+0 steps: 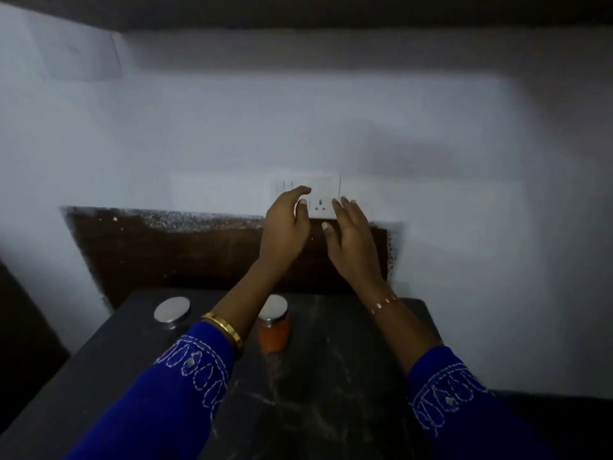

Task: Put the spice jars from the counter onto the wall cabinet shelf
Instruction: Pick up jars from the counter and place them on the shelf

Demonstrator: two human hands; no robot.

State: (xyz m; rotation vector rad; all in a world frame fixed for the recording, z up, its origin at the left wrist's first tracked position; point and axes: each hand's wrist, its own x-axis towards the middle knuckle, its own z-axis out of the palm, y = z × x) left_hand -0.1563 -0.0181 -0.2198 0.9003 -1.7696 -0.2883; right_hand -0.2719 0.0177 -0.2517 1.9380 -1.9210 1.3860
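Observation:
Two spice jars stand on the dark counter (331,376). One jar with orange contents (274,330) and a silver lid is near the middle, partly behind my left forearm. Of the other jar only its silver lid (172,310) shows clearly, at the left; its body is dark. My left hand (287,224) and my right hand (350,234) are raised side by side above the counter, in front of the wall. Both hold nothing, and their fingers are loosely spread. The dark underside of the wall cabinet (298,11) runs along the top edge.
A white socket plate (320,202) sits on the wall just behind my fingertips. Below it is a dark brown backsplash panel (166,254). White wall surrounds it. The counter's left edge drops into shadow.

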